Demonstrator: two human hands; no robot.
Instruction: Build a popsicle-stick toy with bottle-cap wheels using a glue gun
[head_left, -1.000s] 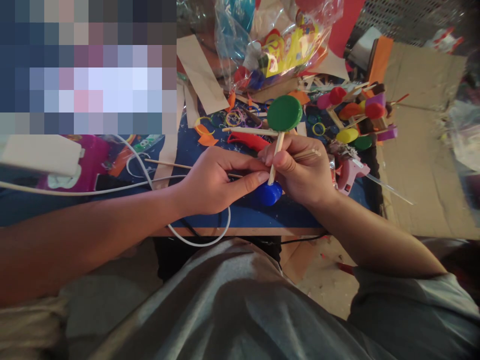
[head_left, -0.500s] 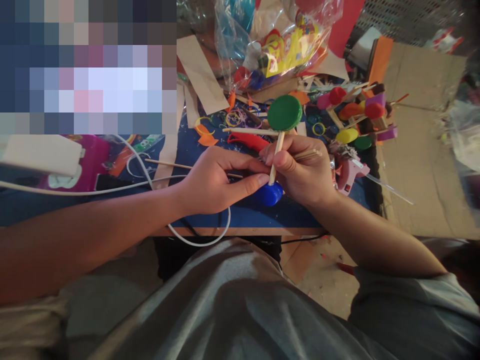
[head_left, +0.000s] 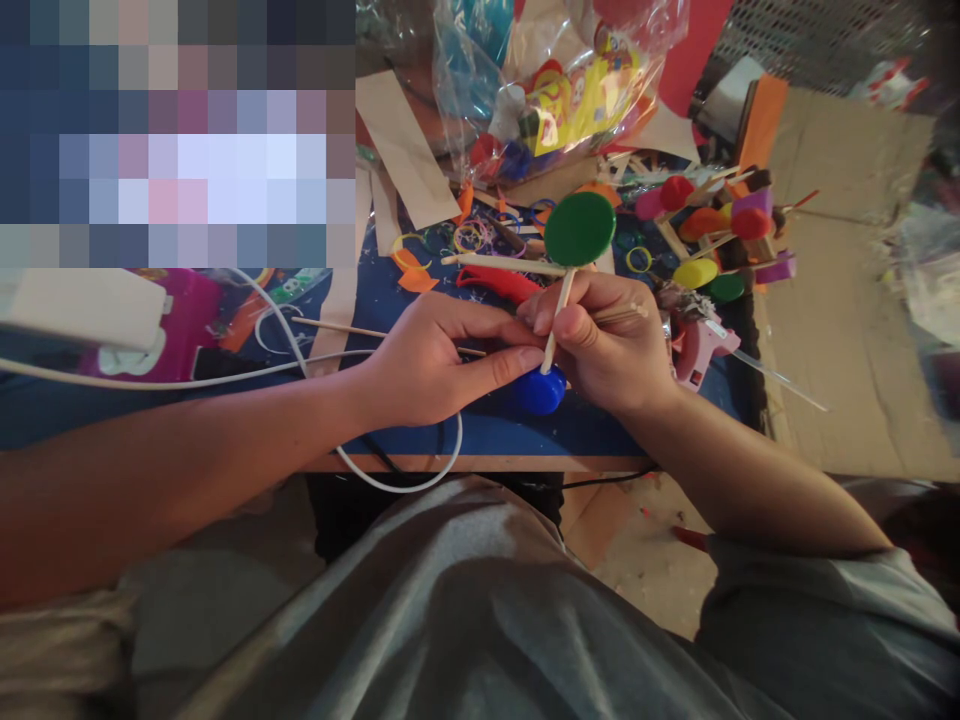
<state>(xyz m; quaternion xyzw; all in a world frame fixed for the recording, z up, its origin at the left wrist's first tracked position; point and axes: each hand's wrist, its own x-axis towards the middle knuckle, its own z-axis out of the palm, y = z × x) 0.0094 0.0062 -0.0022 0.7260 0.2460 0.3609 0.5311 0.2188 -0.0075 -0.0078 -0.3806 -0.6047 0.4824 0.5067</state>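
Note:
Both my hands hold one small model of wooden sticks and bottle caps above the front of the table. Between the thumb and fingers of my right hand point(head_left: 622, 345) is a wooden stick point(head_left: 559, 315). A green bottle cap point(head_left: 580, 229) sits at its upper end, and a blue bottle cap point(head_left: 544, 392) is at its lower end. My left hand point(head_left: 431, 365) pinches the model beside the blue cap, its fingertips meeting those of the right hand. More sticks point(head_left: 517, 263) stick out behind; where they join is hidden by my fingers.
A pink glue gun point(head_left: 703, 350) lies right of my right hand. Behind are a red-handled tool point(head_left: 499, 280), rubber bands and a plastic bag point(head_left: 577, 90). Stick-and-cap pieces point(head_left: 750, 220) crowd the right, beside cardboard point(head_left: 847, 300). A white cable point(head_left: 187, 382) crosses the left side.
The green cap has shifted slightly right and its stick leans more to the right. The blue cap has turned a little. Both hands stay nearly in place.

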